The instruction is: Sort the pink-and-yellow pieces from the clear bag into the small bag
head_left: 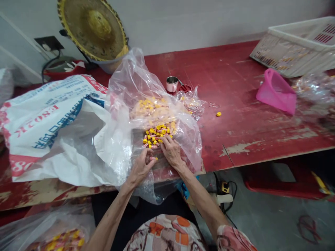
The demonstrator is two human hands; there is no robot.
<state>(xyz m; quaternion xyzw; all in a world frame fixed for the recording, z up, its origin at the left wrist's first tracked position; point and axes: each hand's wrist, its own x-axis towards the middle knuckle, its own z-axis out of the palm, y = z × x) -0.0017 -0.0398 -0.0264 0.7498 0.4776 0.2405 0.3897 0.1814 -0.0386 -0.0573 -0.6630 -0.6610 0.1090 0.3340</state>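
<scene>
My left hand (142,165) is closed around a small pink tube with a yellow cap (153,158), held at the fingertips in front of the pile. Just to its right, my right hand (171,150) reaches over the near edge of a pile of small capped tubes (154,135). Its fingers are stretched out and touch the pieces; whether one sits under the fingertips is hidden. The pile spills from the mouth of a clear plastic bag (146,83), and more tubes show through the film behind it.
A white printed sack (57,118) lies left. Behind are a metal cup (172,84), red-handled scissors (185,87) and a yellow-rimmed hat (96,29). On the right are a pink scoop-like container (276,91) and a white basket (300,45). One loose yellow piece (218,114) lies apart.
</scene>
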